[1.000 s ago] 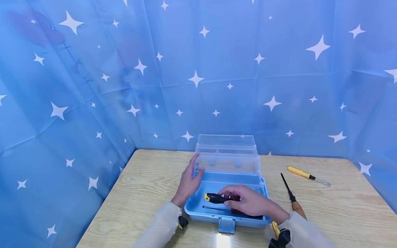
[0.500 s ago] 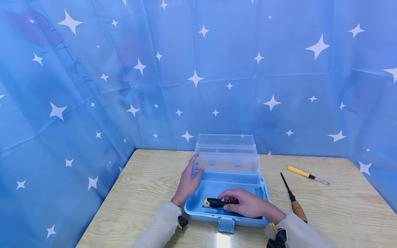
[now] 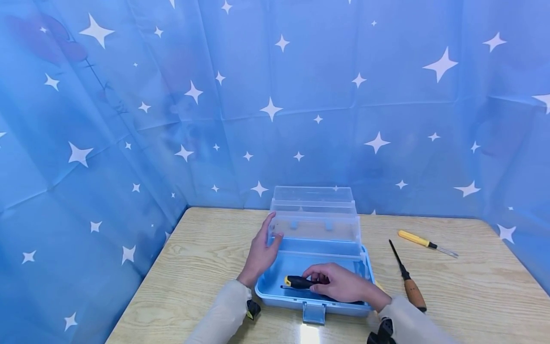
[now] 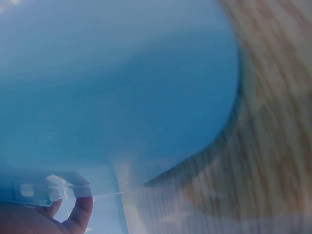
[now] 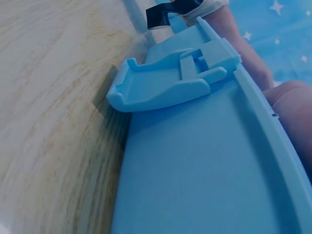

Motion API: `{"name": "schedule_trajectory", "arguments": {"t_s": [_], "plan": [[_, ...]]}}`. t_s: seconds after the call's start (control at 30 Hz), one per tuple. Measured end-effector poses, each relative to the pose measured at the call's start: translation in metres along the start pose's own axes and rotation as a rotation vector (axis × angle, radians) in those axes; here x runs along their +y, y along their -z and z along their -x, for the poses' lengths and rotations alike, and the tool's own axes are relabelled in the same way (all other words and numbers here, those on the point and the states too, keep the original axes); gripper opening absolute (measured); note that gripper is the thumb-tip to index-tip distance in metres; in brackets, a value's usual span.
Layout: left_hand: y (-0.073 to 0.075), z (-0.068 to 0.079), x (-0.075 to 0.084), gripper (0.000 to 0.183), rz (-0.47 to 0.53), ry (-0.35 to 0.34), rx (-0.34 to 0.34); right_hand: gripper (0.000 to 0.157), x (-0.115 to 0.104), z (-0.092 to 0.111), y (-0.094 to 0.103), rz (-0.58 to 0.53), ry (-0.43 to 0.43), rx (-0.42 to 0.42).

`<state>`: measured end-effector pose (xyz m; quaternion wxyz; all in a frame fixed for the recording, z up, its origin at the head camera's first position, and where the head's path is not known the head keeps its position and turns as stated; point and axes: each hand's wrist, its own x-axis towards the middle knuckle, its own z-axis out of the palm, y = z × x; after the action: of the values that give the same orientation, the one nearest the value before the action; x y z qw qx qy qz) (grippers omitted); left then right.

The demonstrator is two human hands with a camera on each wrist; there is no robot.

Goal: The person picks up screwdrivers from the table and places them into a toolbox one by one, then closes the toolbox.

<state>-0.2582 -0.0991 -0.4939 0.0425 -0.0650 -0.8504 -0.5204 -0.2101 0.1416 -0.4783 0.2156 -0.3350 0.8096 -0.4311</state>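
A light blue toolbox (image 3: 275, 301) stands on the table with its clear lid (image 3: 315, 206) raised. My left hand (image 3: 260, 254) holds the lid's left edge; in the left wrist view its fingers (image 4: 82, 213) bend at the clear plastic. Down inside the box, my right hand (image 3: 343, 283) grips a screwdriver (image 3: 297, 282) with a black and yellow handle, lying crosswise. Its shaft is hidden by the hand. Beside it, the tip of another screwdriver (image 3: 283, 286) shows on the box floor. The right wrist view shows mostly the box's front wall (image 5: 195, 161).
To the right lie a screwdriver with a wooden handle (image 3: 414, 292) and one with a yellow handle (image 3: 413, 237). A bit of another yellow item shows behind the right wrist. The front latch (image 3: 313, 313) hangs open. A starry blue curtain (image 3: 240, 119) backs the wooden table (image 3: 202, 248).
My right hand has moved slightly down, lowering the black and yellow screwdriver towards the box floor beside the other one. The left hand has stayed at the lid.
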Motion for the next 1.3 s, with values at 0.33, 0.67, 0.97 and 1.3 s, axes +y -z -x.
{"name": "schedule_trajectory", "arguments": {"t_s": [0.33, 0.67, 0.97, 1.3], "plan": [[-0.001, 0.001, -0.001, 0.057, 0.004, -0.018, -0.008, 0.026, 0.005, 0.001, -0.003, 0.01, -0.015, 0.012], [-0.002, 0.001, -0.003, 0.056, -0.008, -0.009, -0.009, 0.026, 0.008, 0.001, -0.005, 0.025, -0.043, 0.024], [-0.001, 0.001, -0.002, 0.058, -0.013, -0.009, -0.007, 0.025, 0.012, -0.001, -0.004, 0.042, -0.053, 0.023], [0.001, 0.0, -0.003, 0.057, 0.015, -0.009, -0.012, 0.023, 0.013, -0.002, -0.002, 0.063, -0.051, 0.033]]}}
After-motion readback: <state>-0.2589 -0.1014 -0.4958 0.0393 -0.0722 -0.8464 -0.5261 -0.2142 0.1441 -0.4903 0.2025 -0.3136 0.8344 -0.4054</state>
